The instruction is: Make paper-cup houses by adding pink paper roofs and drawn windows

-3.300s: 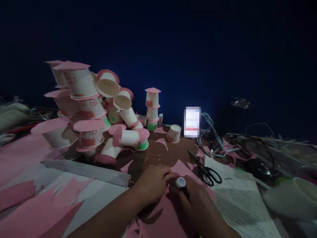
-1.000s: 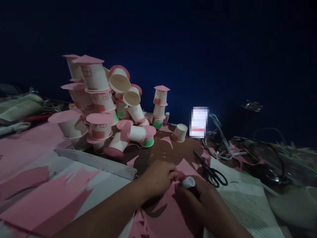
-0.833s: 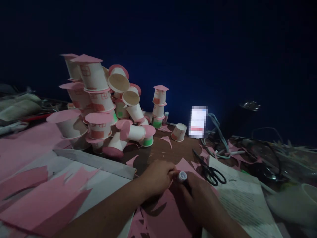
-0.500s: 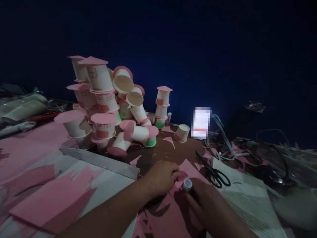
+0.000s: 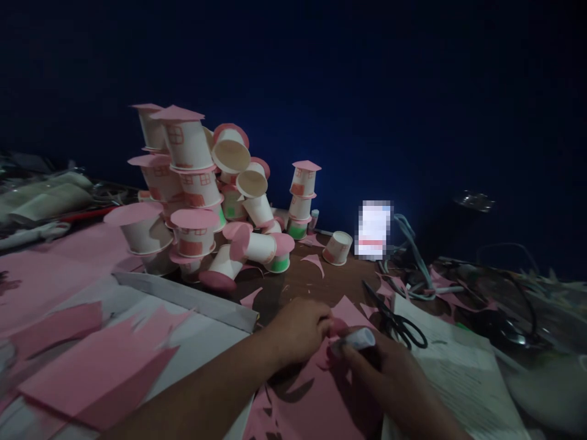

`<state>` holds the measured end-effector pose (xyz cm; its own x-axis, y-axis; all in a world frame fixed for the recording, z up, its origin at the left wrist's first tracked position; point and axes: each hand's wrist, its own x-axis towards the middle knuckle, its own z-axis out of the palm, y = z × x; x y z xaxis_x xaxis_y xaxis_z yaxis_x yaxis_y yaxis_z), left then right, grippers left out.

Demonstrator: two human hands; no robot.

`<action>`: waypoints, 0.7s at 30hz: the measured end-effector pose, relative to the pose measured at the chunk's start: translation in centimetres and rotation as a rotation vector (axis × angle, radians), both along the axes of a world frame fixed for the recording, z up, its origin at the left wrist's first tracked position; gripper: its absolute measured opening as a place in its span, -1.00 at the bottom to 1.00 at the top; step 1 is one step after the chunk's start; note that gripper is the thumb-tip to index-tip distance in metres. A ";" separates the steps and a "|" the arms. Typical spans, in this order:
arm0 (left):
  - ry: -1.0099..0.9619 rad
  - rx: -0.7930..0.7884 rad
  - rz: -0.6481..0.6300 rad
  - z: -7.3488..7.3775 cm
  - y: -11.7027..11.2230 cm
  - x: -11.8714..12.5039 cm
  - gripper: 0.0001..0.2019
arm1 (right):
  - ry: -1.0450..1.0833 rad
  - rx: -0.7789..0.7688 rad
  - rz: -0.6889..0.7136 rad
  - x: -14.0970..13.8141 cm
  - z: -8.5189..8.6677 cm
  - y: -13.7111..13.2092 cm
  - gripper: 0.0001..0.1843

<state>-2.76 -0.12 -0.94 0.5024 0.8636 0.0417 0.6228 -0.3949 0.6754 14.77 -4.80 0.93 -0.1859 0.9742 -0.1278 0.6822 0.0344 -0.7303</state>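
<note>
My right hand [image 5: 378,366] is closed around a white glue stick [image 5: 360,340], which leans over with one end pointing up to the right and the other low against pink paper. My left hand [image 5: 305,327] is curled just left of it, fingertips pressed together on a small pink paper piece [image 5: 339,327]. How much of that piece lies under the fingers is hidden. Beneath both hands spreads a larger pink paper sheet [image 5: 316,403]. Black-handled scissors [image 5: 398,321] lie right of my right hand.
Stacked paper cups with pink paper roofs [image 5: 190,146] stand at the left, several tipped over. A lone cup [image 5: 338,247] sits beside a blurred lit screen [image 5: 373,229]. Cables [image 5: 415,244], a printed paper [image 5: 458,366], a white box lid [image 5: 192,296] and pink scraps [image 5: 314,263] surround the hands.
The glue stick has tilted from pointing towards me to leaning right, as my right hand turned. My left hand stays in place. The view has shifted slightly.
</note>
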 end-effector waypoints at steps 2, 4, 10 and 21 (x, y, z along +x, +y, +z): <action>0.012 0.002 0.000 0.1 0.0 0.0 -0.73 | -0.061 0.081 0.039 -0.7 -0.2 -0.1 -0.78; 0.024 0.007 -0.003 0.2 0.0 0.1 -0.73 | -0.131 0.136 0.079 -1.1 -0.2 -0.3 -0.81; 0.044 0.018 0.005 0.0 0.0 0.0 -0.74 | 0.052 -0.074 -0.055 0.0 0.4 -0.4 -0.71; -0.003 0.035 -0.026 -0.6 0.0 0.0 -0.79 | 0.814 -0.358 -0.278 2.2 -1.1 0.6 -0.55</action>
<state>-2.81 -0.16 -1.59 0.5244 0.8482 0.0737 0.6097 -0.4345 0.6629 16.97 -4.19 -0.21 -0.1160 0.9251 -0.3616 -0.0947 -0.3727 -0.9231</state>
